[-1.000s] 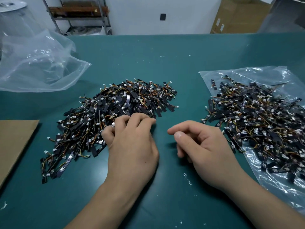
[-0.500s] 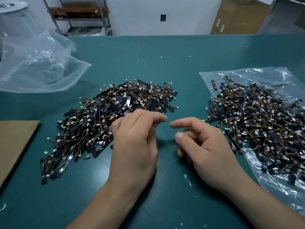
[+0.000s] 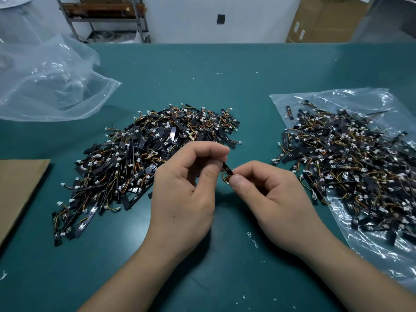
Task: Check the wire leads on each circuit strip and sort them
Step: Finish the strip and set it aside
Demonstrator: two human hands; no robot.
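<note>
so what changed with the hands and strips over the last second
The left hand came off the edge of the left pile with one circuit strip, moving right toward the middle. The right hand barely shifted but now pinches the strip's other end. The right pile, crumpled bag and cardboard stayed put.

Bright, even overhead light; soft shadows under left hand [image 3: 182,197] & right hand [image 3: 273,204]. Glare on right plastic bag [image 3: 373,253]. Wide-angle bowing along table [image 3: 247,64] edges; bkgd slightly soft.
</note>
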